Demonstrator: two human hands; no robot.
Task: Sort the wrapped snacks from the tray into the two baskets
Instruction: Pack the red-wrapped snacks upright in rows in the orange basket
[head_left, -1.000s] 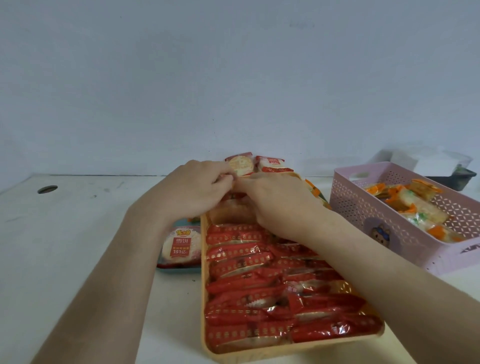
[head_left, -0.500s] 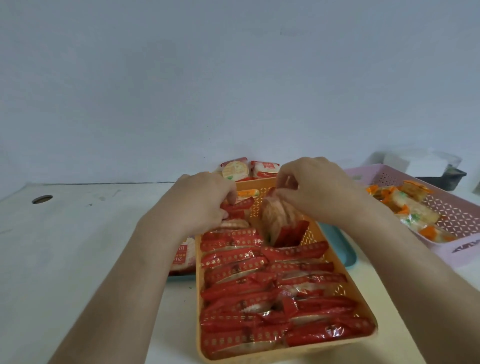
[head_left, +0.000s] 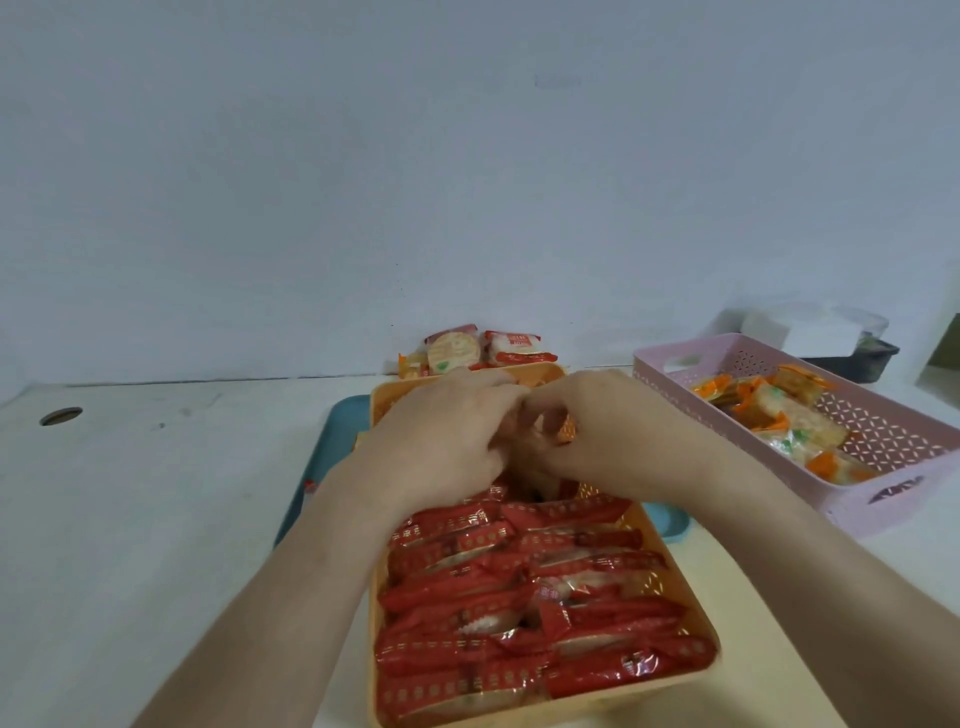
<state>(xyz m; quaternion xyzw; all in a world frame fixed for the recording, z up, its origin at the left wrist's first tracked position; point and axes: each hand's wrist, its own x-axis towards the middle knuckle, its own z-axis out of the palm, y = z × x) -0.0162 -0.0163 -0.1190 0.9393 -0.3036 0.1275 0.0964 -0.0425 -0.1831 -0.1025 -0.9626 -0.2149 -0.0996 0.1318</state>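
Here, snack (head_left: 531, 453) between both hands (head_left: 441, 447).

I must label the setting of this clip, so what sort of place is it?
Probably a plain indoor worktable set for a sorting job: a white table with a round hole against a bare wall, holding an orange basket and a pink basket of wrapped snacks.

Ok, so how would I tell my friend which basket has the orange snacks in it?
Look at the white table, then over to its right side. The pink basket sits there, apart from the orange basket in the middle. It is pale pink and holds orange-and-green wrapped snacks, while the orange one is packed with red wrapped snacks.
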